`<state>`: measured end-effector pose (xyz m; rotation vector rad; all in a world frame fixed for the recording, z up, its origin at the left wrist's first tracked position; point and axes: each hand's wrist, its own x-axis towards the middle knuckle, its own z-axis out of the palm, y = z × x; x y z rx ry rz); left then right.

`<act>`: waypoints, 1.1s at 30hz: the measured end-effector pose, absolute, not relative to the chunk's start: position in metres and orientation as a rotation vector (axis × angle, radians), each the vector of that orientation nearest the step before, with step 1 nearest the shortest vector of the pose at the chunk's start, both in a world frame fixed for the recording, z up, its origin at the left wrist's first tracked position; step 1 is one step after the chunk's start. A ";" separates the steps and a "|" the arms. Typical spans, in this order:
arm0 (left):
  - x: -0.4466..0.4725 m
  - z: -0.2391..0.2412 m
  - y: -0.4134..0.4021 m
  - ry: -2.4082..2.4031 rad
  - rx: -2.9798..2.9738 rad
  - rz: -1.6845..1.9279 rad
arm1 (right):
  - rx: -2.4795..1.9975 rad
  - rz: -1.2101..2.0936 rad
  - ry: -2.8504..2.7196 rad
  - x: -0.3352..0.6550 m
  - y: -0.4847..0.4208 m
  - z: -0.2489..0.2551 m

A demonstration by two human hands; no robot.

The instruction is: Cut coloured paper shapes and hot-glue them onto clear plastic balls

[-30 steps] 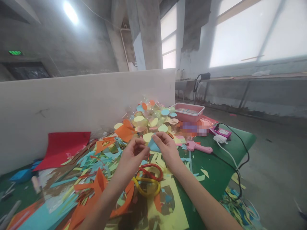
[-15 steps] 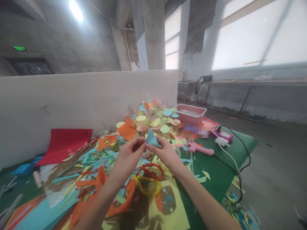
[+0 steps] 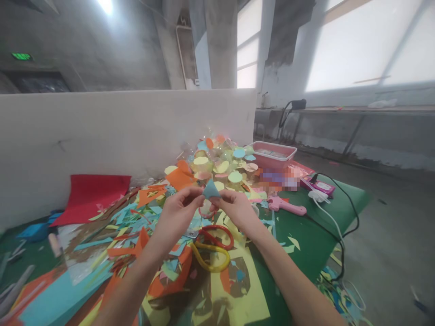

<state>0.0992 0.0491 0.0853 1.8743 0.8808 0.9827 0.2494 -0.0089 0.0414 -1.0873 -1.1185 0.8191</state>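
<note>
My left hand [image 3: 178, 213] and my right hand [image 3: 234, 207] meet above the table, both pinching a small blue paper piece [image 3: 210, 189] that is folded or rolled into a pointed shape. Its tip points up between my fingertips. Directly below my hands lie scissors with a red and a yellow handle loop [image 3: 212, 248], resting on yellow paper with holes cut out of it [image 3: 238, 290]. Paper scraps in orange, blue and yellow cover the green table [image 3: 316, 226] around my arms.
A heap of clear cups capped with coloured paper discs [image 3: 220, 165] sits behind my hands. A pink tray [image 3: 273, 154], a pink glue gun [image 3: 287, 207] and a black and white cable [image 3: 335, 226] lie to the right. Red sheet [image 3: 95, 192] at left; white board [image 3: 118, 136] behind.
Both hands have turned the blue paper piece so its point stands up, and have moved slightly up and away. The camera has shifted a little.
</note>
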 end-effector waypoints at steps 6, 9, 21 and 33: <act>0.094 0.097 0.049 0.922 1.872 1.025 | -1.087 0.793 -1.131 0.242 -0.017 0.050; 0.091 0.101 0.047 0.908 1.894 0.985 | -1.101 0.749 -1.150 0.240 -0.022 0.052; 0.079 0.110 0.047 0.803 2.046 0.835 | -1.041 0.747 -1.179 0.230 -0.032 0.052; 0.052 0.102 0.076 1.004 2.110 0.625 | -1.157 0.990 -1.114 0.211 -0.025 0.024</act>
